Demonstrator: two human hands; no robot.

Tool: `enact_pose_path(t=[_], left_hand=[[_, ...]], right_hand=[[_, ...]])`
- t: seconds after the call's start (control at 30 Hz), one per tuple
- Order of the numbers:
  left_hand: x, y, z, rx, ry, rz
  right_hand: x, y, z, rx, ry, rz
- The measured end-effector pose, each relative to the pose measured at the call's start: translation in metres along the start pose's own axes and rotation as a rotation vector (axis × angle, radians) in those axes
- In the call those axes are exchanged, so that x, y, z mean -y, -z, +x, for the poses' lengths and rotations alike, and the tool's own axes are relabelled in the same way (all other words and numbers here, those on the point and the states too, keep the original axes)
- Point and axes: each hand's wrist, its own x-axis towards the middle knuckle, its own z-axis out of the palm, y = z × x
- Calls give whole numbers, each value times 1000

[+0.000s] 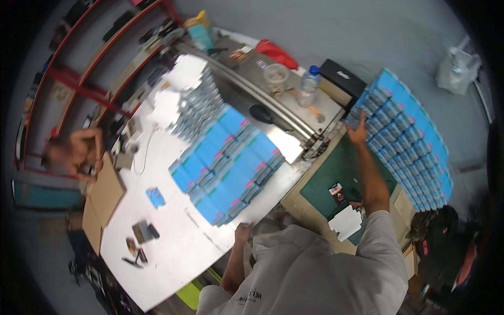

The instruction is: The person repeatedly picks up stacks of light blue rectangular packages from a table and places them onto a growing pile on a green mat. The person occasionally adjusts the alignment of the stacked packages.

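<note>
Grey wall (336,26) runs behind the work area, with red-edged shelves (79,81) at the upper left, full of dark items. White worktop (173,241) fills the middle left, and a second, tan one carries a green mat (320,184) on the right.

On the right, rows of stacked blue cards (404,144) with pink marks stand beside the mat. The right hand (358,128) reaches up to their left edge and appears to touch it; its thumb stands apart from the forefinger, but I cannot tell whether the fingers pinch a card. The left hand (243,232) is near the front edge of the white surface; its fingers look curled, though blur hides whether they hold anything.

Another group of blue stacks (229,163) lies on the white worktop, with white sheets (176,89) behind it and one loose blue piece (155,197) to its left. Past a metal rail (252,89) stand a clear tub (275,77), a blue-capped bottle (310,89) and a black box (342,77). A white cutout (346,222) lies at the mat's front. At far left, another person (86,147) bends by an open cardboard box (107,194).
</note>
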Motion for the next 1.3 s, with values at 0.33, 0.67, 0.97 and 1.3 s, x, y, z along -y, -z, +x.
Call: enact_pose_path(t=[0.33,0.67,0.97,1.3], left_hand=[[-193,113,-72,252,-596,-330],[-308,88,-191,1267,-851,-102],[-324,85,-229,1503,-687,45],[-318,84,-227,1412,-786,5]], right_hand=[[-12,-10,0,58,-138,61],[28,29,-5,249,-275,-6],[28,30,-6,209,-261,3],[26,30,-3,256,-315,86]])
